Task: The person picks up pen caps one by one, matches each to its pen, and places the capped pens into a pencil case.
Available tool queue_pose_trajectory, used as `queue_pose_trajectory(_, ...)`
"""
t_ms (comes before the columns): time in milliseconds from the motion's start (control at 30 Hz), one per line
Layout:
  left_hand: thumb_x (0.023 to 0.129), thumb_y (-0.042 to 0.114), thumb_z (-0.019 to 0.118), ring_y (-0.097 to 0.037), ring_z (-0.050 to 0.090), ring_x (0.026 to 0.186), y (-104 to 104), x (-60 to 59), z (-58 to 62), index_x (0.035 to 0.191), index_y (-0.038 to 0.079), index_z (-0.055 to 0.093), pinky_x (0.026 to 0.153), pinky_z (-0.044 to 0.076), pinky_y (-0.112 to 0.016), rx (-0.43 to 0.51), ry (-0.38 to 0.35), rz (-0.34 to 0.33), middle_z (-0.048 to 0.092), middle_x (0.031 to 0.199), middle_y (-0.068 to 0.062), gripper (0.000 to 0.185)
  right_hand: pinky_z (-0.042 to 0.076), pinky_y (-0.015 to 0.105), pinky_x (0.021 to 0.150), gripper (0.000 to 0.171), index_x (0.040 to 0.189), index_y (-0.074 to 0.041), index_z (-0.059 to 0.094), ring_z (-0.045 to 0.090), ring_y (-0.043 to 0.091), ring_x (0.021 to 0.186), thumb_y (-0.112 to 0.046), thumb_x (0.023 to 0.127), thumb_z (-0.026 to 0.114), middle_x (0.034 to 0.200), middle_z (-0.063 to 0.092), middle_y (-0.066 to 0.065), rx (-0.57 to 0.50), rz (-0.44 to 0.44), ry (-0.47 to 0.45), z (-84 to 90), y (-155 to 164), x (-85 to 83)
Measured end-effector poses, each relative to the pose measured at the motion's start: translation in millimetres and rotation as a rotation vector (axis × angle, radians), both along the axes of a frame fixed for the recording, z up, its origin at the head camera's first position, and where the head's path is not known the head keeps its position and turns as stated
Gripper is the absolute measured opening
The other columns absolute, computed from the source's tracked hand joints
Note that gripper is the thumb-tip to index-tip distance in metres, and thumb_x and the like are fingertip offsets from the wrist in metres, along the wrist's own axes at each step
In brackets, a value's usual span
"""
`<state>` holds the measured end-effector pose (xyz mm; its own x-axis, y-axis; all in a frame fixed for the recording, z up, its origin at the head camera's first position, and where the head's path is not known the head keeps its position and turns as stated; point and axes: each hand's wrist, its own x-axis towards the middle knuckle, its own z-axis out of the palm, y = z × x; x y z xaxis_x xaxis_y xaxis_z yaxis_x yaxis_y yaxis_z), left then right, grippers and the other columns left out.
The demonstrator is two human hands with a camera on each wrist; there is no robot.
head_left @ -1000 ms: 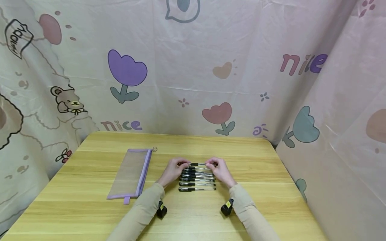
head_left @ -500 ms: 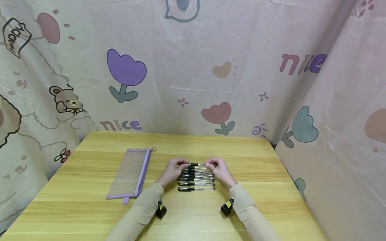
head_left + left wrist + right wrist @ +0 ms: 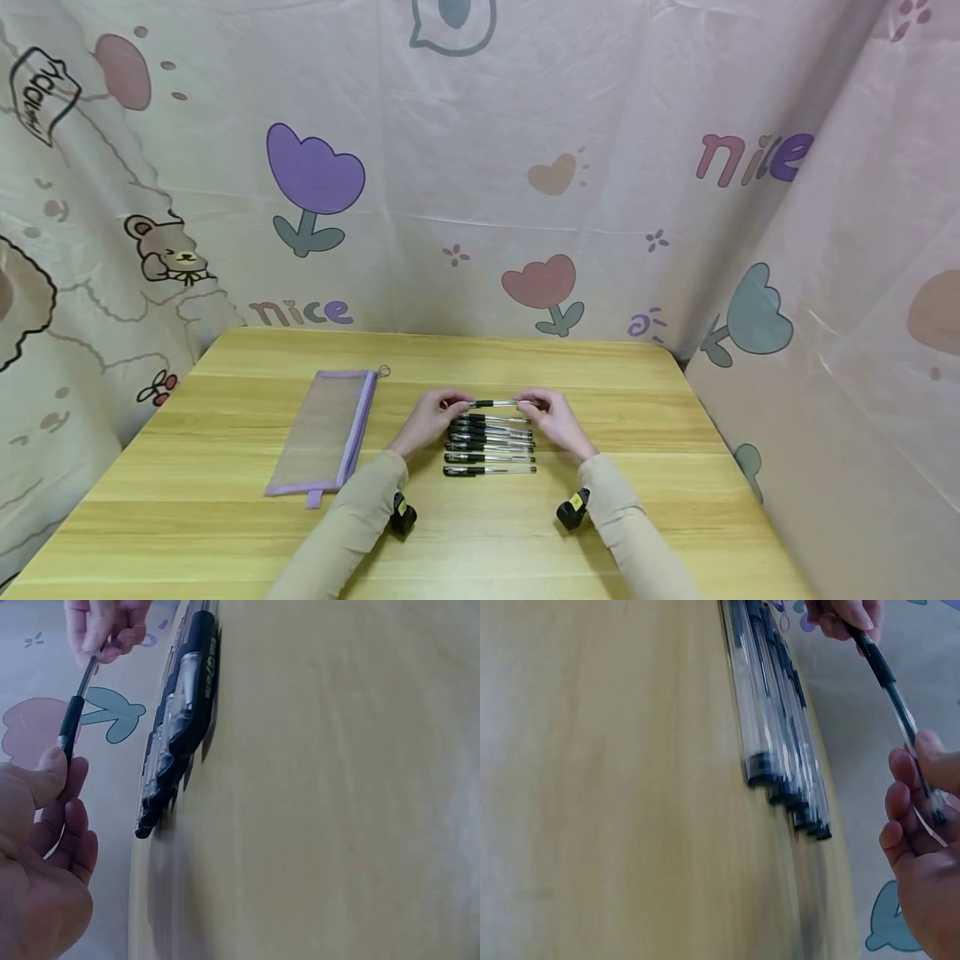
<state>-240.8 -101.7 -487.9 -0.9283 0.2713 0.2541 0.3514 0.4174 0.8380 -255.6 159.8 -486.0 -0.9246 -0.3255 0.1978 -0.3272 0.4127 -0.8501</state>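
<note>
Both hands pinch one clear-barrelled pen with a black cap point(image 3: 495, 403), the left hand point(image 3: 429, 419) at its capped end, the right hand point(image 3: 553, 419) at the other, lifted just above the row of matching black-capped pens point(image 3: 489, 446) on the wooden bench point(image 3: 660, 467)

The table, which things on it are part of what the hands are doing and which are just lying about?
In use:
- lifted pen, pinched at its ends by the left hand and right hand
- row of pens beneath it

Lying about:
- mesh pencil case, left of the pens
- printed curtain behind the table
</note>
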Motion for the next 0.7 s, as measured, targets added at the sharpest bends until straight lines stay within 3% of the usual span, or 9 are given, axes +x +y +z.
queue_pose_trajectory(167,0.097,0.011,0.065,-0.017,0.065,0.085,-1,-3.9,-0.8,0.111,0.004,0.074,0.074,0.05,-0.022,-0.011,-0.034,0.042,0.076,0.101,-0.01,0.018,0.049,0.018,0.071,0.02,0.114,0.003,0.07,0.06,0.011,0.082,-0.003,0.095,0.064,0.104,0.072,0.02,0.017,-0.047,0.005,-4.1,5,-4.0)
queue_pose_trajectory(267,0.097,0.012,0.065,-0.015,0.064,0.085,0,-7.2,-2.8,0.108,0.006,0.074,0.074,0.051,-0.025,-0.044,-0.053,0.074,0.075,0.098,-0.007,0.016,0.052,0.02,0.075,0.018,0.111,0.003,0.071,0.064,0.013,0.085,0.0,0.094,0.064,0.101,0.073,0.016,0.049,-0.078,0.003,-6.1,6,-6.9)
queue_pose_trajectory(433,0.095,0.013,0.068,-0.015,0.064,0.086,3,-14.0,-7.3,0.1,0.008,0.075,0.083,0.054,-0.036,-0.123,-0.063,0.14,0.075,0.096,-0.005,0.01,0.053,0.027,0.08,0.012,0.103,-0.003,0.073,0.064,0.016,0.086,-0.002,0.092,0.067,0.096,0.073,0.009,0.156,-0.106,0.018,-10.2,6,-12.2)
queue_pose_trajectory(567,0.093,0.016,0.071,-0.02,0.067,0.09,5,-17.4,-8.5,0.095,0.013,0.077,0.094,0.045,-0.047,-0.197,-0.052,0.204,0.077,0.095,-0.003,0.007,0.053,0.032,0.082,0.008,0.097,-0.006,0.074,0.062,0.015,0.087,-0.004,0.09,0.07,0.095,0.072,0.006,0.218,-0.114,0.03,-14.0,4,-16.1)
queue_pose_trajectory(700,0.092,0.019,0.072,-0.024,0.067,0.097,7,-17.4,-7.3,0.093,0.016,0.078,0.097,0.04,-0.052,-0.244,-0.053,0.243,0.078,0.097,-0.002,0.007,0.055,0.038,0.087,0.007,0.095,-0.008,0.075,0.065,0.018,0.091,-0.004,0.09,0.072,0.098,0.072,0.008,0.239,-0.133,0.025,-16.3,3,-18.8)
